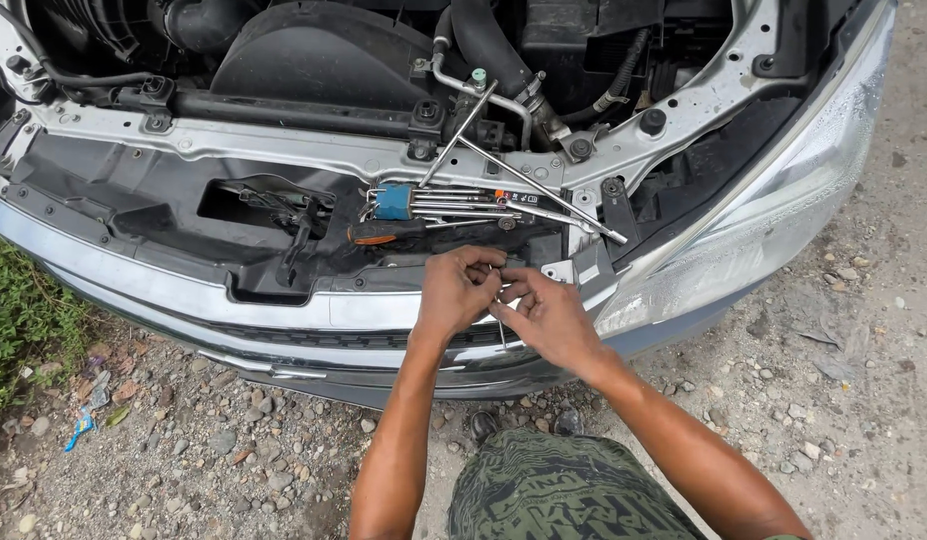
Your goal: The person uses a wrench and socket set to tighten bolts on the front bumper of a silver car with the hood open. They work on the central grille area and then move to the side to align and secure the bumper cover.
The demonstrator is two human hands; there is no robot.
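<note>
I stand at the open front of a silver car (284, 305). My left hand (454, 292) and my right hand (546, 312) meet in front of the bumper's top edge, fingers pinched together on a small thin metal part (499, 322) that is mostly hidden between them. Just beyond my hands, on the black plastic cover, lies a set of hex keys in a blue holder (396, 201) with long silver shafts, and a screwdriver with an orange and black handle (384, 231). A long T-shaped wrench (529, 187) rests across the silver crossmember.
The engine bay with black hoses and covers (314, 50) fills the top. The headlight (774, 190) is at right. Gravel ground (234, 440) lies below, grass (19, 320) at the left edge. My green patterned trousers (554, 490) show at the bottom.
</note>
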